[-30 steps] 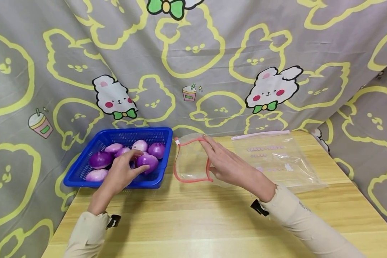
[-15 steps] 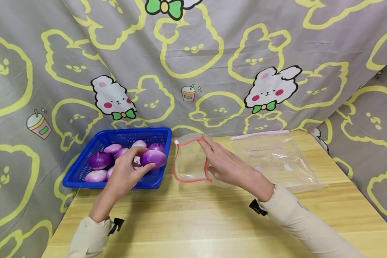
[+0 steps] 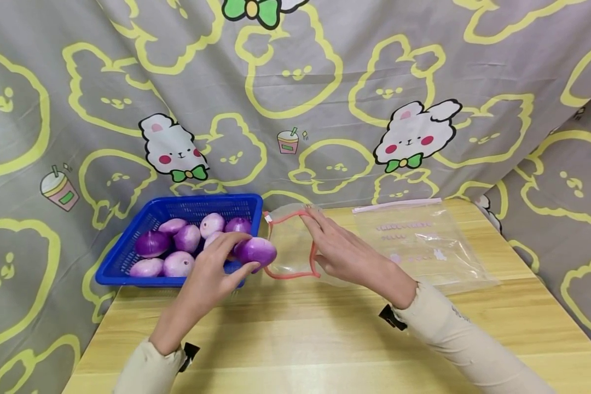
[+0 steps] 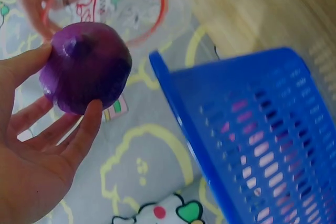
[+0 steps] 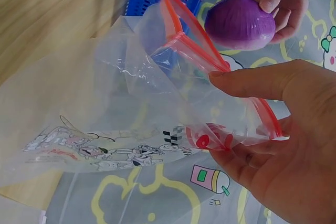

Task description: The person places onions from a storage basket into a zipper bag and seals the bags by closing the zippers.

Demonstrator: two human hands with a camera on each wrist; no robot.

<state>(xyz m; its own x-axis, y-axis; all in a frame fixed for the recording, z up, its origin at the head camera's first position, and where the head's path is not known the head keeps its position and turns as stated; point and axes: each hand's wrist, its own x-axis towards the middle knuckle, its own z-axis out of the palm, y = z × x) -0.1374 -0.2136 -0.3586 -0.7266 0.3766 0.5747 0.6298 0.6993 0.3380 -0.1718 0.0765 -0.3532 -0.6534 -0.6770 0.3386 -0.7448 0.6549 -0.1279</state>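
Observation:
A purple onion is in my left hand, gripped between thumb and fingers above the right rim of the blue basket. The left wrist view shows the onion from its pointed end, with fingertips spread around it. My right hand holds a clear zip bag by its red-edged mouth, which gapes toward the onion. In the right wrist view the thumb lies on the bag's red strip, fingers on the other side, and the printed bag hangs slack.
Several more onions lie in the basket. A second clear bag with a pink top strip lies flat on the wooden table, right of my right hand. A patterned grey curtain hangs behind the table.
My left hand has lifted the onion out of the basket and carried it right, to the left side of the bag's mouth. The right hand has stayed nearly still.

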